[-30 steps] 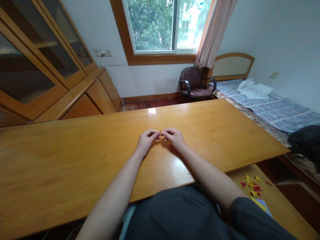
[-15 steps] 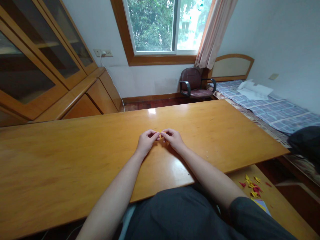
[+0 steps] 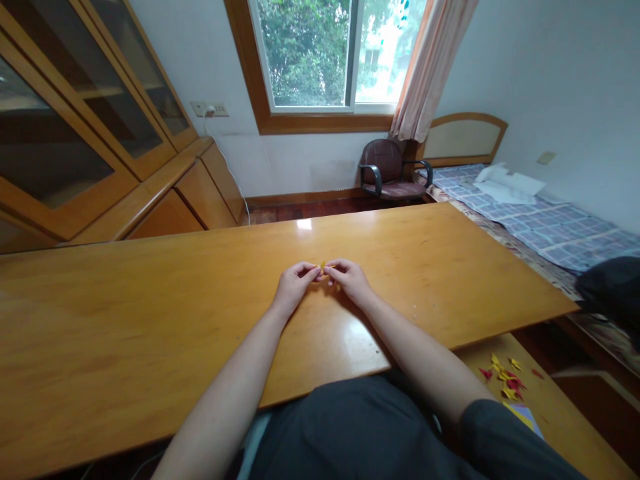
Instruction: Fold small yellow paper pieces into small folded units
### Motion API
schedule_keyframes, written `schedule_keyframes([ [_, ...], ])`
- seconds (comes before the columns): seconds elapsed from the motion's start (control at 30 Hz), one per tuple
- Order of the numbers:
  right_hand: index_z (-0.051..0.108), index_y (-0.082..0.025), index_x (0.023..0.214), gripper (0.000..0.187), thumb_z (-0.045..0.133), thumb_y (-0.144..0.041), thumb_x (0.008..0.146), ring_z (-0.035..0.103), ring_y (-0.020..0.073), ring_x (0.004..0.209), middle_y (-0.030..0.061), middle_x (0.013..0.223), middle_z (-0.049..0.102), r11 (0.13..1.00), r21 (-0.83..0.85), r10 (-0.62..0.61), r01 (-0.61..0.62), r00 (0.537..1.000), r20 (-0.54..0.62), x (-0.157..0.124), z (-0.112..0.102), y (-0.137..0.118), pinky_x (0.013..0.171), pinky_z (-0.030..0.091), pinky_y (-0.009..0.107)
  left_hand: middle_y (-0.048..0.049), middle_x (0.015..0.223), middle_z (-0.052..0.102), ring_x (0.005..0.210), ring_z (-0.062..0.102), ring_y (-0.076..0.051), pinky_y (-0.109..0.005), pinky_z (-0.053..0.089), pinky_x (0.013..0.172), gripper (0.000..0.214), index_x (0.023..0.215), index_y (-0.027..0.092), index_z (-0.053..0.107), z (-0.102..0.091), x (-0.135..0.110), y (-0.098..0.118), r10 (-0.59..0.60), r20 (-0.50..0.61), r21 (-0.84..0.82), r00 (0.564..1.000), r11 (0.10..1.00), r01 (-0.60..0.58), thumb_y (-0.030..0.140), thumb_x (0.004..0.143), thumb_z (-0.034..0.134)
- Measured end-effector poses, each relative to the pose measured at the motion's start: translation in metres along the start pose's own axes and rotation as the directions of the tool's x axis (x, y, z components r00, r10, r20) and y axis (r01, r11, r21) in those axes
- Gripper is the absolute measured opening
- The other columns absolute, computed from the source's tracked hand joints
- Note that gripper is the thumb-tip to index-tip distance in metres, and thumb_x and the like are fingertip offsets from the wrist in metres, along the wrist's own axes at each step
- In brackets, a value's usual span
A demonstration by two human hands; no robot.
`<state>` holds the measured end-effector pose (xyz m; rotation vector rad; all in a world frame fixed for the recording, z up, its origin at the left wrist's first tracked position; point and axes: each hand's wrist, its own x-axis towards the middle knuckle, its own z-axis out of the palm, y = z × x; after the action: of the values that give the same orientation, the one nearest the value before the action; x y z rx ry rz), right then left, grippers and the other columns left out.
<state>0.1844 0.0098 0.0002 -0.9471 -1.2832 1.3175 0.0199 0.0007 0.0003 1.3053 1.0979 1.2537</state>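
A small piece of yellow origami paper (image 3: pixel 323 268) is pinched between both my hands, above the middle of the wooden table (image 3: pixel 165 320). My left hand (image 3: pixel 295 285) grips its left side with thumb and forefinger. On the opposite side, the fingertips of my right hand (image 3: pixel 351 280) are closed on it too. Most of the paper is covered by my fingers, so its exact folded shape is hard to make out.
Lower down at the right, several red and yellow folded paper figures (image 3: pixel 511 383) lie on a wooden surface beside sheets of coloured paper (image 3: pixel 530 419). Beyond the table stand a brown armchair (image 3: pixel 385 163), a glass-fronted cabinet (image 3: pixel 145 167) and a bed with checked cloth (image 3: pixel 540 217).
Both hands keep their pinch on the yellow paper, with only slight finger movement. A little more yellow shows between the fingertips. The view has tipped up very slightly.
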Motion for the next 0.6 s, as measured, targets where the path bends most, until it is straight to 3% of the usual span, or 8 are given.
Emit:
schedule_keyframes([
  [0.23,0.065,-0.016,0.078,0.033,0.073,-0.047,0.07,0.059,0.0144,0.052,0.0008,0.062,0.065,0.999,-0.031,-0.019,0.019,1.0,-0.001,-0.003,0.003,0.002,0.052,0.046,0.024,-0.0027,0.069,0.07,0.065,0.066,-0.015,-0.027,0.051,0.068,0.028,0.074,0.015,0.066,0.001,0.002,-0.007,0.02,-0.029,0.005,0.999,1.0,-0.02,0.041,0.07,0.076],
  [0.4,0.061,-0.017,0.076,0.033,0.071,-0.047,0.072,0.052,0.0128,0.044,-0.002,0.053,0.059,0.998,-0.06,0.002,-0.003,1.0,-0.015,-0.006,0.006,0.003,0.043,0.041,0.023,-0.0012,0.066,0.069,0.062,0.064,-0.014,-0.025,0.049,0.066,0.025,0.071,0.016,0.064,0.001,0.002,-0.009,0.027,-0.031,0.023,0.999,0.999,-0.026,0.038,0.071,0.075],
  [0.6,0.057,-0.018,0.071,0.029,0.071,-0.043,0.071,0.049,0.0113,0.044,-0.0039,0.053,0.055,0.995,-0.096,-0.038,0.033,0.998,-0.048,-0.008,0.011,0.003,0.043,0.038,0.022,0.0008,0.063,0.065,0.06,0.06,-0.012,-0.024,0.047,0.064,0.024,0.067,0.016,0.06,0.001,-0.001,-0.008,0.075,-0.017,0.02,0.997,0.997,-0.075,0.035,0.074,0.073],
])
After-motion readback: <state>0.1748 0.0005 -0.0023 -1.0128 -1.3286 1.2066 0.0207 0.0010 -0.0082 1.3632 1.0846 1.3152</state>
